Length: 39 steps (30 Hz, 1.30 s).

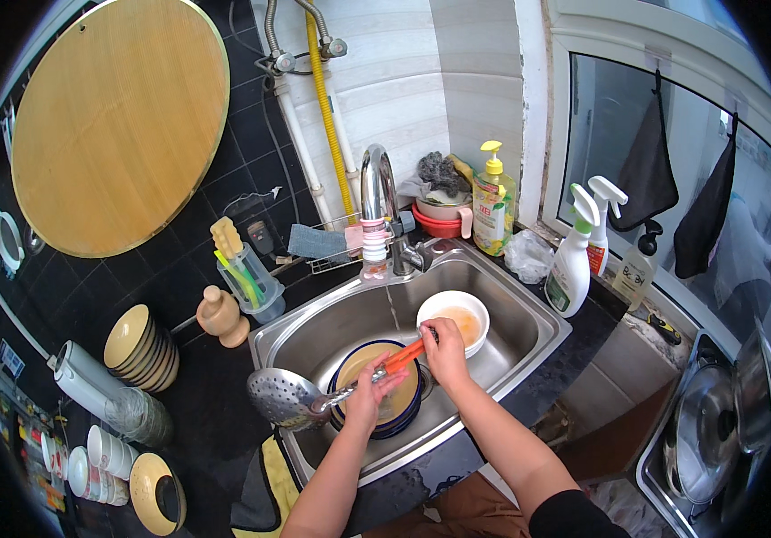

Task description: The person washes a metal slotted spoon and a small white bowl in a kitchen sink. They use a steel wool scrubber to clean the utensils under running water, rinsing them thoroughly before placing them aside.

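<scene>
A perforated metal skimmer (285, 398) with an orange handle (401, 358) slants across the sink. My left hand (370, 391) is around its shaft just below the handle, some fingers stretched out. My right hand (445, 348) grips the handle's upper end. Beneath the skimmer, a stack of blue-rimmed bowls (410, 414) stands in the steel sink (314, 328), partly hidden by my left hand. Behind my right hand sits a white bowl (483, 311) with orange-tinted liquid. A thin stream of water falls from the faucet (375, 170).
A soap bottle (491, 211) and spray bottles (570, 260) stand behind the sink on the right. Left of the sink are a wooden jar (221, 316), a utensil holder (264, 300) and stacked bowls (139, 348). A yellow-grey cloth (278, 480) lies at the front left edge. Lidded pots (708, 430) sit far right.
</scene>
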Motion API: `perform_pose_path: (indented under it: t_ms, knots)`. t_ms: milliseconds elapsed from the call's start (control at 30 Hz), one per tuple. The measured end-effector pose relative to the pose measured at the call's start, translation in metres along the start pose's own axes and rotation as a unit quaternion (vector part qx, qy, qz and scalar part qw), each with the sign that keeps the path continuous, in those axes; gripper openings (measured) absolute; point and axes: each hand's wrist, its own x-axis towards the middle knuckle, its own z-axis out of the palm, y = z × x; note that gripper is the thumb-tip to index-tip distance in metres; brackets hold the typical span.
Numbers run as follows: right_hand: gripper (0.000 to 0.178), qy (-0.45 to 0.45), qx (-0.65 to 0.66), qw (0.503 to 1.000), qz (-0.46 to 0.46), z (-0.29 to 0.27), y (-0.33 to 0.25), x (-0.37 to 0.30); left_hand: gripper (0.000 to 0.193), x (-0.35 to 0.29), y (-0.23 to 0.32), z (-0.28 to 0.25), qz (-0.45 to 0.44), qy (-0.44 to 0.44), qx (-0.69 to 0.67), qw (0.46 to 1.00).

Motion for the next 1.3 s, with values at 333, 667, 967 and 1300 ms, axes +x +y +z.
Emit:
perform_pose_path:
  t_ms: [333, 667, 967, 1300]
  knots:
    - [0.019, -0.014, -0.022, 0.986, -0.166, -0.006, -0.043, -0.003, 0.047, -0.001, 0.003, -0.001, 0.062, 0.024, 0.011, 0.998]
    - [0.017, -0.08, -0.021, 0.985, -0.152, 0.002, -0.037, -0.008, 0.039, -0.001, 0.0, 0.001, 0.081, 0.05, -0.029, 0.995]
    - [0.016, -0.099, -0.055, 0.974, -0.198, -0.006, -0.038, 0.002, 0.039, -0.005, 0.004, 0.008, 0.096, 0.052, -0.065, 0.992]
    - [0.026, -0.111, -0.059, 0.961, -0.248, 0.001, -0.042, -0.005, 0.041, -0.003, 0.004, 0.006, 0.08, 0.077, -0.103, 0.988]
